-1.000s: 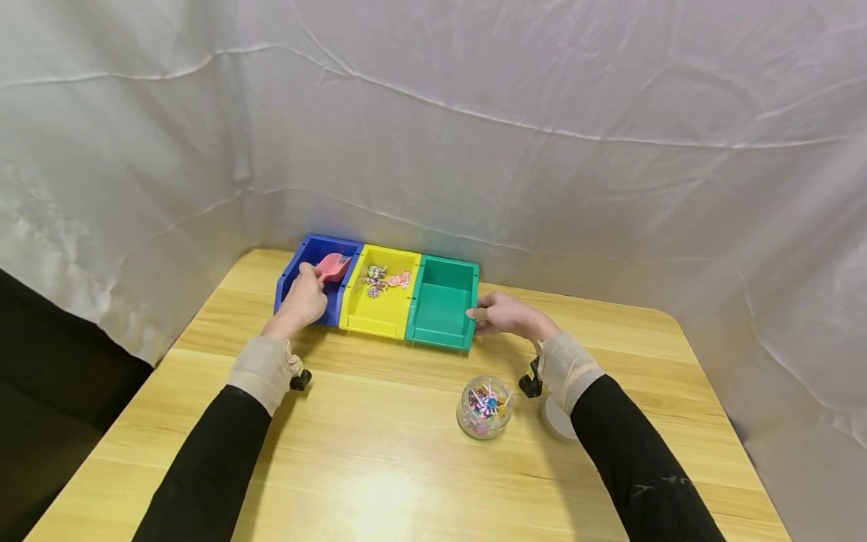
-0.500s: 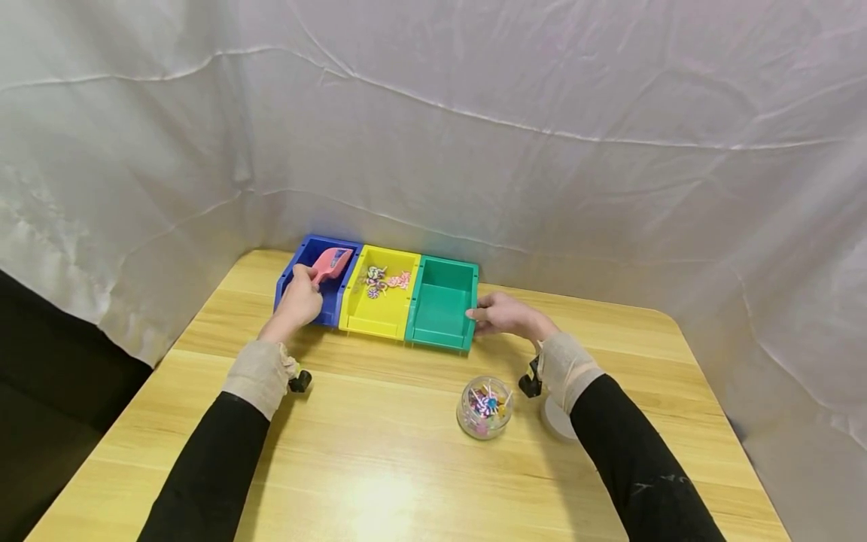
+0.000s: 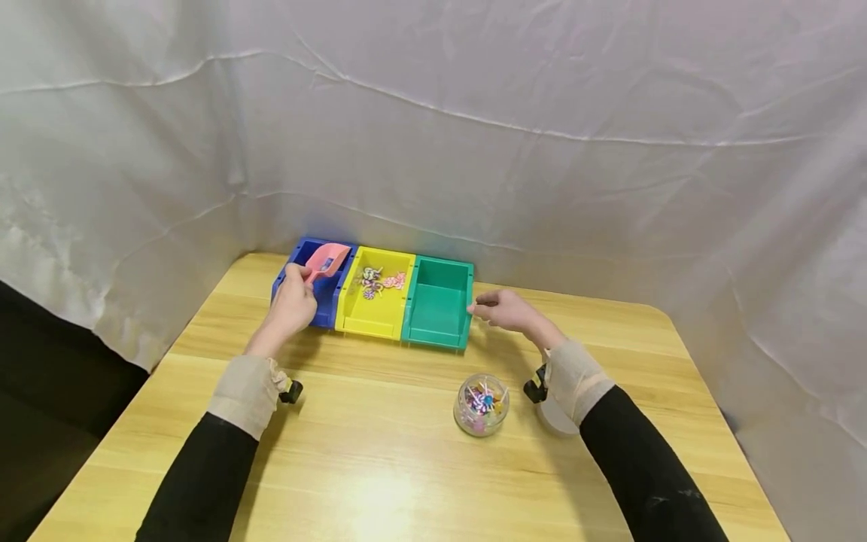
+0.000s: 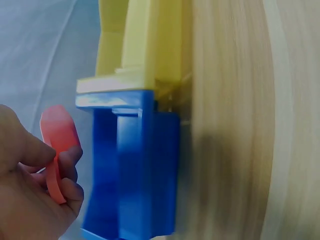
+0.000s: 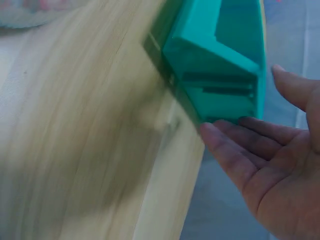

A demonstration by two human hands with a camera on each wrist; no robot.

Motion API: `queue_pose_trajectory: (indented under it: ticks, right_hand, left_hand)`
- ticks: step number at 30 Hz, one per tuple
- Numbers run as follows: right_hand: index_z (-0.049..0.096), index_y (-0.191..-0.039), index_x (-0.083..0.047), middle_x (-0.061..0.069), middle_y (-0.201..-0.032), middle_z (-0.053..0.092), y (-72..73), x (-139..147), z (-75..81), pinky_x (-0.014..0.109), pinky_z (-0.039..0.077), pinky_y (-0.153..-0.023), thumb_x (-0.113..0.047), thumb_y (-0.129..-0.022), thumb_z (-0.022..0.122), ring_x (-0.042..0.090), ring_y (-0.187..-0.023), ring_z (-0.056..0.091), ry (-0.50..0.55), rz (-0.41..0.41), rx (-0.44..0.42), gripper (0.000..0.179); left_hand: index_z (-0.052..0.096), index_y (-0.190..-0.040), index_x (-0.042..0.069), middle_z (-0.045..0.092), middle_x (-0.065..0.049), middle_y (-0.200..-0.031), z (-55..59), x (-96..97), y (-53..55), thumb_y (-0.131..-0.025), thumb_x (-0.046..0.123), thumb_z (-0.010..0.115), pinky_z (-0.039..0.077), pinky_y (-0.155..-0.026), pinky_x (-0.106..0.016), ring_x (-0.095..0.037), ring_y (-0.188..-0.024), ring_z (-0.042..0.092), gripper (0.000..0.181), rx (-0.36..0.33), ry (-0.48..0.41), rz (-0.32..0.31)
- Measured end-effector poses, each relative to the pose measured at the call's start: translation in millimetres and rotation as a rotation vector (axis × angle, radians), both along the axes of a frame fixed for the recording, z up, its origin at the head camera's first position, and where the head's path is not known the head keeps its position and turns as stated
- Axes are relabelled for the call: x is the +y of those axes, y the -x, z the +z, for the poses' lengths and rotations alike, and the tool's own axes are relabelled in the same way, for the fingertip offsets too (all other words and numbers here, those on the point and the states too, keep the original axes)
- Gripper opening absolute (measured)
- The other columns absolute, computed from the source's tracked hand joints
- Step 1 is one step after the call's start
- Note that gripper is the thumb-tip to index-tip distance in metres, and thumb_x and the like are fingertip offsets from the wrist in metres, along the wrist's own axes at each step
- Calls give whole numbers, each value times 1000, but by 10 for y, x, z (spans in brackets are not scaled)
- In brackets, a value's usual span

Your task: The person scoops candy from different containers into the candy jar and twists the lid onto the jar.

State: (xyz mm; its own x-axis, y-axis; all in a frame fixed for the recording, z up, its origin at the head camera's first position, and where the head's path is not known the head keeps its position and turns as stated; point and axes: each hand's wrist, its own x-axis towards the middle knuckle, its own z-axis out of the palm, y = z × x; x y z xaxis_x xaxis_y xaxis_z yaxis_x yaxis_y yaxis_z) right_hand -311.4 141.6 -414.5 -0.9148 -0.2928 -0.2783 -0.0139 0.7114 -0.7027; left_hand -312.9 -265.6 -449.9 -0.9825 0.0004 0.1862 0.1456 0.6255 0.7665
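Note:
My left hand (image 3: 293, 305) grips the handle of a pink scoop (image 3: 330, 260) above the blue bin (image 3: 327, 305). A small dark bluish thing shows in the scoop, too small to identify. In the left wrist view, thumb and curled fingers hold the scoop (image 4: 61, 131) beside the blue bin (image 4: 135, 170). The yellow bin (image 3: 366, 325) holds purple-and-white lollipops (image 3: 372, 280) and pink ones (image 3: 395, 281). My right hand (image 3: 511, 310) is at the right side of the green bin (image 3: 436, 310). Its fairly straight fingertips are close to that wall (image 5: 225, 105); I cannot tell whether they touch.
A glass jar (image 3: 467, 423) with several colourful lollipops (image 3: 482, 401) stands on the wooden table (image 3: 379, 421), nearer than the bins. Right of it, a white round disc (image 3: 557, 418) is partly under the right forearm. Pale curtains (image 3: 433, 150) hang behind the table.
The scoop has lifted and turned, shifting slightly left with my left hand. My right hand has eased back from the green bin's side. The bins stay side by side.

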Motion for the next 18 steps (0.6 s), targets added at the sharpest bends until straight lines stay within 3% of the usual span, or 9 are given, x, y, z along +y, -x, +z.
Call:
queue_pose_trajectory:
  ticks: [4,8,13,18]
  right_hand:
    - [46,-152,5,24,-151,53,-125,52,46,49,50,-106,-29,-108,57,38,-133,57,116,3,76,57]
    - [51,-149,1,19,-148,57,-278,81,40,49,48,-109,-25,-108,59,35,-135,56,195,11,149,49]
    - [56,-146,-1,15,-143,63,-474,82,-38,50,47,-110,-22,-107,61,33,-131,60,249,-10,260,45]
    - [56,-146,-4,12,-144,63,-695,52,-117,50,47,-110,-29,-106,62,32,-132,59,318,-67,317,48]
  left_hand:
    - [37,-138,-11,51,-39,-134,108,21,-90,-108,4,33,42,-103,-59,-47,-118,53,34,66,-8,-22]
    - [38,-136,-10,53,-38,-135,223,63,-203,-108,6,34,44,-94,-56,-44,-110,53,32,114,-6,-49]
    - [40,-134,-9,57,-34,-123,308,149,-351,-106,4,39,44,-80,-49,-40,-96,54,32,151,2,-87]
    - [44,-131,-8,61,-29,-111,339,237,-487,-102,1,44,43,-73,-46,-36,-88,54,30,187,20,-148]
